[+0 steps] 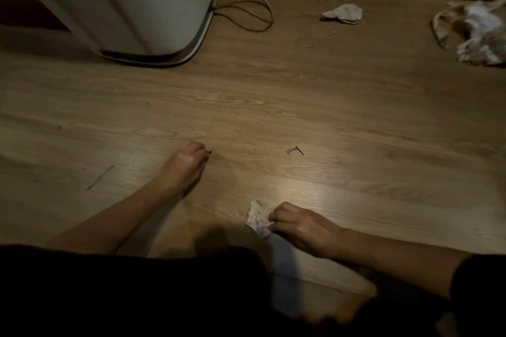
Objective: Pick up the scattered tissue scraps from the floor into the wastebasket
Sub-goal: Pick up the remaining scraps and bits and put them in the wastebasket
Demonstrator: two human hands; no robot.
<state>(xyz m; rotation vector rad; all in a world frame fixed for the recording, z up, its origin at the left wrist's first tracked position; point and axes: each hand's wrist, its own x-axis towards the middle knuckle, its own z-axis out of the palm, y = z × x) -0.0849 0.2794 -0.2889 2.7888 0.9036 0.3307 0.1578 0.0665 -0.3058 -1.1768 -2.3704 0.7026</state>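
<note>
My right hand (297,227) is low on the wooden floor, its fingers pinched on a crumpled white tissue scrap (258,217) that rests on the boards. My left hand (186,163) reaches further out to the middle of the floor, fingers curled, with a tiny pale tissue bit (209,148) at its fingertips. Another crumpled tissue scrap (343,13) lies far back, right of centre. At the far right edge sits a bigger heap of crumpled tissue and thin plastic (477,31). No wastebasket shows clearly.
A tall white appliance (131,3) stands at the back left, with a yellowish cord (254,5) looping on the floor beside it. Dark wooden skirting runs along the back wall. Small dark debris (295,150) lies mid-floor. My dark clothing fills the bottom.
</note>
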